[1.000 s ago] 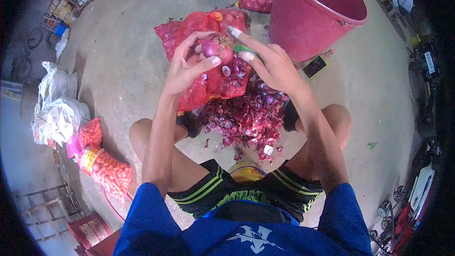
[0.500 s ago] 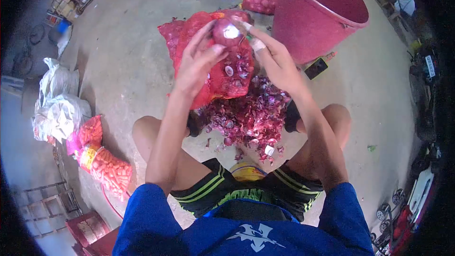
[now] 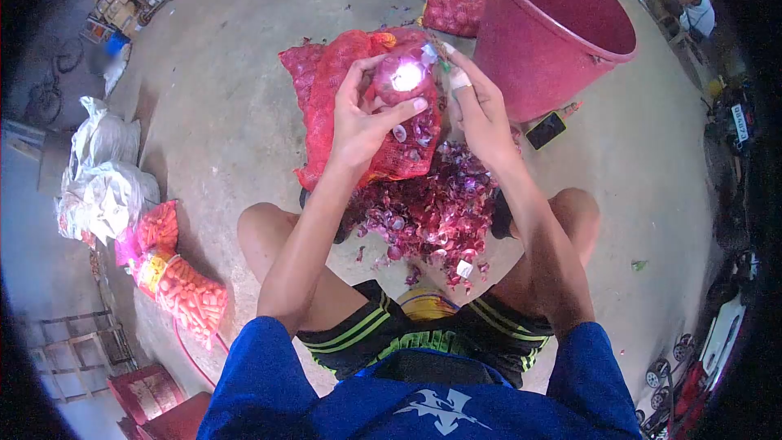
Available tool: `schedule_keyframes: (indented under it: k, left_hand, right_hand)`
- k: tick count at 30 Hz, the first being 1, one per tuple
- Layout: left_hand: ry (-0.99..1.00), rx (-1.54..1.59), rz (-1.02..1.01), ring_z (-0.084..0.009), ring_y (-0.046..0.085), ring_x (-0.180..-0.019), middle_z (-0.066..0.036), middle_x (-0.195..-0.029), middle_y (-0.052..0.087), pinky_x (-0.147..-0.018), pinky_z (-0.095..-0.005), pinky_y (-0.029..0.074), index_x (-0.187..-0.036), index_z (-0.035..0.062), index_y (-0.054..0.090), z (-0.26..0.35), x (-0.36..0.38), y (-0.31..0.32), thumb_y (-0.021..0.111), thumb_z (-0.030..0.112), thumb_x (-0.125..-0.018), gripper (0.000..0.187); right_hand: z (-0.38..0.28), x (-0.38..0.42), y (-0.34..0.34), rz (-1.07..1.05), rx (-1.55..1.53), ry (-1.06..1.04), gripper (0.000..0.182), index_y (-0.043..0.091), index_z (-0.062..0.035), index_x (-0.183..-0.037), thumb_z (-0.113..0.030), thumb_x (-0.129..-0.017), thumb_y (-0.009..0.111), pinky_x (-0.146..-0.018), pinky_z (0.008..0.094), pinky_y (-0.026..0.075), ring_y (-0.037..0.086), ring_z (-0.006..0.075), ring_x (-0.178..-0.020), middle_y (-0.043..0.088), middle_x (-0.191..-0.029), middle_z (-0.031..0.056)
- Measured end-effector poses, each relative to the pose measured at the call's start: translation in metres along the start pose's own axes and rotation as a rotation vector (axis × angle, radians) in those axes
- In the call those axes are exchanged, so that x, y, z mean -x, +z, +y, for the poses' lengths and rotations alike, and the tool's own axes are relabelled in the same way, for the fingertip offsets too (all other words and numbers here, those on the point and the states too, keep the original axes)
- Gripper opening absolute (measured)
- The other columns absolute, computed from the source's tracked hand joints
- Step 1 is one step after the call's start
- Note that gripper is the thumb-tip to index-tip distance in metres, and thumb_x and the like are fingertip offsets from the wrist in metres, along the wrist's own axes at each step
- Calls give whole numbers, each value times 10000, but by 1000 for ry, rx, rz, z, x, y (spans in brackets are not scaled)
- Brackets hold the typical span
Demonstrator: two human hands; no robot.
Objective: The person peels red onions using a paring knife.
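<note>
My left hand [image 3: 360, 121] is wrapped round a shiny red onion [image 3: 399, 81], with the thumb in front and the fingers behind. Beside the onion's right side, my right hand [image 3: 481, 118] has its fingers closed in a pinch, with white tape round some of them. A small green bit shows at those fingertips, too small to name. Below both hands lies a red net sack [image 3: 326, 102] of onions, with loose skins on top. A heap of purple onion skins [image 3: 440, 212] spreads on the floor between my feet.
A large red tub [image 3: 521, 57] stands at the right, with a phone [image 3: 546, 130] on the floor near it. Another small net sack [image 3: 453, 13] lies behind. Bags of carrots [image 3: 191, 293] and white sacks [image 3: 106, 187] are at the left. A person [image 3: 696, 12] is far right.
The onion and my left hand have moved slightly right and down. My right hand has lowered a little, its fingers still near the onion. The camera view has shifted slightly.
</note>
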State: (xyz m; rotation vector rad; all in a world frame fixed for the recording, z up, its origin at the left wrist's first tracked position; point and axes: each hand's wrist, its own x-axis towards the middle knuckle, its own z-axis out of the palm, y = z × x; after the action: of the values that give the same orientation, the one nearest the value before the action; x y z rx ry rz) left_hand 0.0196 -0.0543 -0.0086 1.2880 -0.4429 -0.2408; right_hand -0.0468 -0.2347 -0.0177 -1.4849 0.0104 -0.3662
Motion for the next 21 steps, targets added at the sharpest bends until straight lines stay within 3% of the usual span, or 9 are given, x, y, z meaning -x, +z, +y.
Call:
schedule_keyframes:
  k: [5,7,11,13,16,18,21]
  left_hand:
    - [12,294,-187,-201,661,-1232,-93,-1389,620,-1022,-370,581,-1519,35,473,7,6,-6,860,-78,-787,836]
    - [-87,456,-229,-216,656,-1247,-89,-1396,613,-1036,-394,567,-1536,26,451,18,10,-3,824,-48,-838,796]
    - [-79,477,-220,-235,654,-1257,-88,-1401,612,-1050,-410,552,-1555,63,439,8,10,-16,797,21,-900,747]
    - [-208,414,-13,-252,652,-1265,-84,-1417,609,-1065,-410,543,-1575,115,427,1,10,-19,781,38,-923,746]
    - [-199,496,-53,-275,641,-1301,-94,-1429,607,-1074,-415,543,-1584,157,422,7,13,-21,776,51,-934,748]
    - [-151,496,-97,-304,605,-1358,-94,-1461,595,-1075,-409,538,-1607,163,387,11,14,-22,780,84,-940,778]
    - [-93,525,-148,-322,587,-1395,-107,-1484,585,-1094,-417,531,-1620,143,364,13,13,-25,780,74,-932,807]
  right_hand:
    - [6,-14,-9,50,-36,-6,481,460,-85,-1614,-204,-1148,473,-538,207,295,395,21,-632,459,-748,-80]
    - [7,-14,-13,54,-52,-13,483,460,-87,-1615,-210,-1148,475,-536,206,293,392,20,-631,456,-746,-80]
    - [1,-10,-12,66,66,-59,493,461,-91,-1617,-248,-1151,478,-537,205,289,385,18,-634,433,-737,-86]
    - [3,-8,-11,52,125,-96,499,461,-93,-1618,-267,-1151,481,-537,204,288,385,17,-638,424,-736,-90]
    - [-4,-6,-8,8,153,-165,502,456,-95,-1623,-261,-1149,472,-540,200,296,389,14,-634,424,-737,-93]
    - [-18,-8,-9,110,175,-210,461,508,-36,-1578,-154,-1133,474,-642,210,384,455,17,-740,531,-885,-82]
    - [-18,-14,-22,257,152,-161,463,505,-36,-1580,-151,-1134,457,-648,205,401,465,16,-721,576,-893,-65]
